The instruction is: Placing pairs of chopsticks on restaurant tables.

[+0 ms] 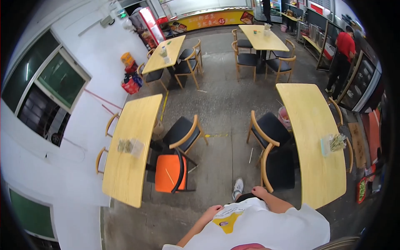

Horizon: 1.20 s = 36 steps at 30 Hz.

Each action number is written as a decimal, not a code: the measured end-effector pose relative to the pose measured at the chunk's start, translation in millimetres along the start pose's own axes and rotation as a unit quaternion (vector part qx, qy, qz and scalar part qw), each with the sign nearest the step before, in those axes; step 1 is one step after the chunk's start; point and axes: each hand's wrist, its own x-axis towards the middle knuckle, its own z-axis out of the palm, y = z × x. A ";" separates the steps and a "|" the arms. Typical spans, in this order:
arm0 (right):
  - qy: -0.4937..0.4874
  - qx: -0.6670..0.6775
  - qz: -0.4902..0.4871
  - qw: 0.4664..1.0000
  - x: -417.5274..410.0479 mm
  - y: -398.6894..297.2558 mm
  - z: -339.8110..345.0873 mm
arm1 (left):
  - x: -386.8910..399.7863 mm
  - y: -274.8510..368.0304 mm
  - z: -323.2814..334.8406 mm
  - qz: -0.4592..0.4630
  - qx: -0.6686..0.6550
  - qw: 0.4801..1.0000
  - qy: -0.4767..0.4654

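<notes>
My left hand point(214, 210) hangs low against the front of my white T-shirt point(268, 228), and nothing shows in it. My right hand point(260, 191) is at my other side, close to the wooden backrest of a black-seated chair point(279, 168). The fingers of both hands are too small and partly hidden to tell whether they are curled shut. One white shoe point(238, 186) is set forward on the grey concrete floor point(215, 165). Beyond my left hand stands a chair with an orange seat point(167, 172).
Light wooden tables point(131, 125) point(312, 125) flank an aisle, each bearing a container. Black-seated chairs point(181, 131) point(268, 125) jut into it. A person in a red shirt point(345, 43) stands by an open glass-doored fridge point(359, 78). A yellow-fronted counter point(212, 20) lies at the back.
</notes>
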 end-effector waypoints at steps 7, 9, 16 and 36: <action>-0.023 0.076 -0.016 0.997 114.1 3.3 -74.4 | 84.9 123.1 -51.7 0.057 0.091 0.994 0.036; -0.034 0.043 -0.003 0.999 141.3 14.8 -91.7 | 97.9 149.5 -64.6 0.052 0.103 0.992 0.042; -0.009 0.029 0.029 0.999 184.2 19.6 -126.6 | 146.4 132.1 -97.4 0.026 0.040 0.999 0.001; 0.112 0.232 0.077 0.963 361.3 -106.9 -294.5 | 346.1 283.2 -351.7 0.125 0.124 0.984 0.016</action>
